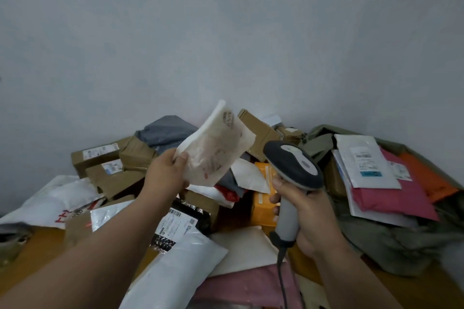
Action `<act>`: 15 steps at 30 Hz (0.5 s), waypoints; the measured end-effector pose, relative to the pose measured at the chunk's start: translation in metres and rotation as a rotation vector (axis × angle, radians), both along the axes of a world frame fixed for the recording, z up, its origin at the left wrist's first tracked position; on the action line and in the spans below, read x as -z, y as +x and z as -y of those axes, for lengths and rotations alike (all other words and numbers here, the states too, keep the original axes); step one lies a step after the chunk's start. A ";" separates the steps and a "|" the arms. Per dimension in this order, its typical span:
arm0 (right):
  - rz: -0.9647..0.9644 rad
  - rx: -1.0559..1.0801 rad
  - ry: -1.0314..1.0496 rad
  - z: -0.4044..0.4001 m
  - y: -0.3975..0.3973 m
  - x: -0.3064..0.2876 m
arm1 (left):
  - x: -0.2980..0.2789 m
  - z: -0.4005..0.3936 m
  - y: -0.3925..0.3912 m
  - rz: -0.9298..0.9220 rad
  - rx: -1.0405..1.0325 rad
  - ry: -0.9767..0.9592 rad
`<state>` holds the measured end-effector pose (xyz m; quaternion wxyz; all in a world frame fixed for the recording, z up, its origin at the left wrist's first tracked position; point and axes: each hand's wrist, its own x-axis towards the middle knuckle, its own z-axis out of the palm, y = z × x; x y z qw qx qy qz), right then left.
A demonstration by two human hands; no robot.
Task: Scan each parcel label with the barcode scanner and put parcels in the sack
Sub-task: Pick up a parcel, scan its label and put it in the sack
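Boxes and mailers crowd the tabletop; the olive sack lies right, mailers on it. The left hand pinches a white parcel aloft. The right hand has its grip around the scanner.

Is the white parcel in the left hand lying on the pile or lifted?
Lifted: the left hand pinches the white parcel by its lower corner, above the pile.

I am holding my left hand raised, left of the barcode scanner, thumb and fingers pinching a thin parcel's lower corner. My right hand is gripping the scanner's handle, fingers wrapping it, both forearms reaching forward.
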<state>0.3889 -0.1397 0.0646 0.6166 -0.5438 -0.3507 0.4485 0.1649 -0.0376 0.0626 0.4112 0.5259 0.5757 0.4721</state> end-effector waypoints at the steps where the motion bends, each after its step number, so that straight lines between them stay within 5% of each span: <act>1: -0.003 -0.001 0.009 0.004 -0.005 -0.003 | -0.004 0.004 -0.007 0.122 -0.007 -0.079; 6: -0.018 -0.017 -0.022 0.018 -0.029 -0.004 | -0.005 0.017 -0.040 0.518 0.025 -0.300; 15: -0.190 -0.027 -0.108 0.015 -0.048 0.009 | 0.000 0.047 -0.067 0.811 0.194 -0.389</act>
